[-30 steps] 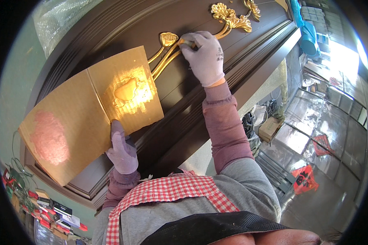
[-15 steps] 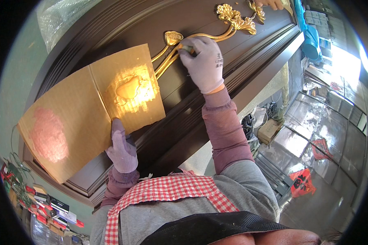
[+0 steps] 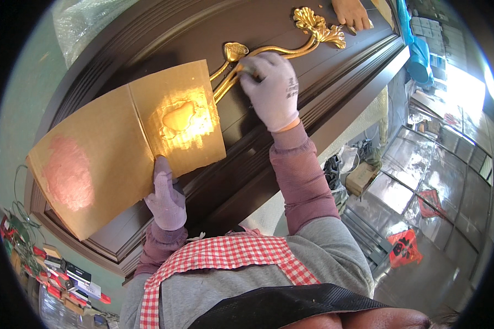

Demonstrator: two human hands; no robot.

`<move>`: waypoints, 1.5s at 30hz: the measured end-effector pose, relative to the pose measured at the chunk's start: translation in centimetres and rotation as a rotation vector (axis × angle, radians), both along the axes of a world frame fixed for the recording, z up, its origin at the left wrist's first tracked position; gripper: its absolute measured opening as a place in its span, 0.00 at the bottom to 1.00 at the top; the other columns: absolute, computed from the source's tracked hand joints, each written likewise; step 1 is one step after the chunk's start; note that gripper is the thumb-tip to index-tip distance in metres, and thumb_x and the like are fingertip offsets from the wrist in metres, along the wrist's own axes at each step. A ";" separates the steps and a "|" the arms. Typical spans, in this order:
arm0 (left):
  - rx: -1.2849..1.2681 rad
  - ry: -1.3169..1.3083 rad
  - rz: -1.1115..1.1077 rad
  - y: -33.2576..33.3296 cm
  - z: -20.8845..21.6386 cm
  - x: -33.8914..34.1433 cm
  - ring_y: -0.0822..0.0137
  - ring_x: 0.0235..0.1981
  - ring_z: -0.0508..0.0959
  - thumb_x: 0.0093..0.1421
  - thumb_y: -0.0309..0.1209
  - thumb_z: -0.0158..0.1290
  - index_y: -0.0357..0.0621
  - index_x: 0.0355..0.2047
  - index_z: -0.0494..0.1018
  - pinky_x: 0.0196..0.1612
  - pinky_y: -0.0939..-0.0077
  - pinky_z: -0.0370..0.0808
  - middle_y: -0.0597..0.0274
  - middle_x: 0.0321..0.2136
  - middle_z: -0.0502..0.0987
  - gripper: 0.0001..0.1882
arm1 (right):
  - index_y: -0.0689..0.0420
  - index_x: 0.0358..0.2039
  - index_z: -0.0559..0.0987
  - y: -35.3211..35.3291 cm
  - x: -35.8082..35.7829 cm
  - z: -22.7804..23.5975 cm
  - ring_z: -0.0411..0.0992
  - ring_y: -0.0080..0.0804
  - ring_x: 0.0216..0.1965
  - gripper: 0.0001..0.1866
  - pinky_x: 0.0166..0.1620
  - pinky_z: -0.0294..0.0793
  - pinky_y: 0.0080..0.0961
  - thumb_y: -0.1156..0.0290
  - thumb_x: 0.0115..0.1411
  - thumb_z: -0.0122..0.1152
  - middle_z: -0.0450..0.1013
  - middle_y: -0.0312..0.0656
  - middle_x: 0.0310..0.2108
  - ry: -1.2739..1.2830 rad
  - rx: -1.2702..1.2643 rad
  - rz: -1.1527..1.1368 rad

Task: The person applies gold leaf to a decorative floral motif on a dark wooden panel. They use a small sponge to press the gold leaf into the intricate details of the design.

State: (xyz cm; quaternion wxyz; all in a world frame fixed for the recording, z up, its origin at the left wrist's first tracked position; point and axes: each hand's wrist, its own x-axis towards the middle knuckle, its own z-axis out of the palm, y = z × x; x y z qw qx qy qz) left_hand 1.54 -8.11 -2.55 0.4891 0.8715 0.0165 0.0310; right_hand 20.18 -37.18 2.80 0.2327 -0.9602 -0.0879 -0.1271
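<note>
A folded piece of cardboard (image 3: 110, 118) is in my left hand (image 3: 167, 198), whose gloved fingers grip its lower edge near the crease. On its right half lies a shiny pool of gold paint (image 3: 179, 118); a pink-red smear (image 3: 68, 174) marks the left half. My gloved right hand (image 3: 273, 88) is closed around something small, mostly hidden by the fingers and blurred. It rests against the curved gold stems (image 3: 225, 84) of a raised ornament on a dark brown panel (image 3: 192, 27). A gold seed-pod shape (image 3: 236, 51) and ruffled gold leaves (image 3: 319, 27) belong to this ornament.
Another person's bare hand (image 3: 352, 13) works over the panel at the upper right, with a small dark thing at its fingers. Clear plastic wrap (image 3: 82, 27) lies beyond the panel's left. Boxes and tools (image 3: 71, 279) stand at lower left; a cardboard box (image 3: 361, 178) sits at right.
The cardboard has shifted slightly right. My right hand has moved a little along the stems and now blurs. The other person's hand reaches further in, where a gold flower showed before.
</note>
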 end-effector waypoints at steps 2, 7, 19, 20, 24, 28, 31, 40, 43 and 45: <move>-0.017 0.027 0.005 0.0 -0.1 -0.1 0.37 0.53 0.86 0.70 0.17 0.49 0.35 0.56 0.75 0.58 0.53 0.82 0.39 0.55 0.84 0.15 | 0.55 0.41 0.89 1.0 -1.0 0.9 0.80 0.51 0.45 0.14 0.52 0.80 0.44 0.75 0.52 0.74 0.82 0.48 0.42 0.109 0.020 0.081; 0.072 -0.114 -0.057 -0.5 1.4 1.3 0.37 0.54 0.86 0.72 0.18 0.49 0.34 0.54 0.77 0.59 0.53 0.81 0.38 0.55 0.84 0.13 | 0.57 0.41 0.88 1.2 -3.4 3.0 0.81 0.43 0.47 0.11 0.55 0.80 0.35 0.77 0.56 0.75 0.83 0.45 0.42 0.128 0.353 -0.229; 0.176 -0.054 -0.088 -1.1 3.6 2.9 0.34 0.52 0.84 0.60 0.16 0.63 0.45 0.66 0.75 0.54 0.49 0.82 0.37 0.48 0.84 0.32 | 0.53 0.44 0.89 5.2 -4.6 7.9 0.79 0.47 0.49 0.21 0.52 0.80 0.40 0.79 0.47 0.78 0.81 0.43 0.45 0.125 0.162 0.192; 0.168 -0.056 -0.087 -1.1 3.5 2.9 0.34 0.52 0.85 0.60 0.16 0.63 0.45 0.66 0.74 0.54 0.49 0.82 0.38 0.48 0.84 0.33 | 0.53 0.44 0.89 5.3 -4.4 7.7 0.79 0.47 0.48 0.21 0.52 0.80 0.41 0.78 0.46 0.78 0.81 0.43 0.45 0.114 0.155 0.201; 0.194 -0.058 -0.108 -1.2 3.7 3.1 0.35 0.52 0.85 0.59 0.15 0.64 0.45 0.66 0.75 0.55 0.50 0.82 0.38 0.49 0.84 0.33 | 0.52 0.43 0.89 5.8 -4.0 7.8 0.79 0.47 0.47 0.20 0.50 0.80 0.43 0.77 0.46 0.79 0.81 0.42 0.43 0.122 0.100 0.207; 0.218 -0.062 -0.114 -1.3 3.3 3.0 0.35 0.52 0.85 0.58 0.16 0.65 0.45 0.63 0.77 0.56 0.51 0.81 0.39 0.49 0.84 0.31 | 0.52 0.40 0.88 5.4 -4.0 7.5 0.80 0.48 0.44 0.17 0.49 0.80 0.43 0.76 0.47 0.77 0.81 0.42 0.41 0.123 0.073 0.207; 0.237 -0.081 -0.099 -1.4 3.3 3.0 0.37 0.53 0.85 0.60 0.16 0.65 0.43 0.60 0.77 0.56 0.51 0.81 0.39 0.50 0.85 0.27 | 0.53 0.38 0.87 4.1 -4.3 7.6 0.80 0.48 0.44 0.13 0.49 0.80 0.43 0.75 0.50 0.74 0.82 0.43 0.39 0.126 0.142 0.062; 0.228 -0.201 -0.188 0.2 0.7 1.2 0.35 0.52 0.86 0.68 0.11 0.48 0.47 0.74 0.60 0.57 0.49 0.84 0.30 0.61 0.79 0.35 | 0.59 0.41 0.88 -4.2 -1.9 0.1 0.80 0.46 0.42 0.12 0.49 0.80 0.37 0.75 0.55 0.74 0.81 0.48 0.38 0.004 0.231 -0.436; 0.196 -0.202 -0.165 0.3 0.2 1.1 0.36 0.52 0.87 0.69 0.12 0.46 0.48 0.72 0.61 0.56 0.51 0.84 0.30 0.60 0.79 0.33 | 0.59 0.41 0.88 -3.5 -0.9 0.1 0.80 0.47 0.39 0.13 0.46 0.81 0.39 0.74 0.55 0.75 0.81 0.49 0.38 0.003 0.119 -0.370; 0.187 -0.168 -0.100 -0.1 0.5 1.0 0.38 0.51 0.87 0.69 0.14 0.49 0.41 0.60 0.70 0.57 0.51 0.83 0.37 0.54 0.83 0.21 | 0.59 0.41 0.88 -3.5 -0.6 -0.3 0.80 0.47 0.39 0.12 0.45 0.81 0.39 0.74 0.55 0.75 0.81 0.49 0.37 0.016 0.114 -0.339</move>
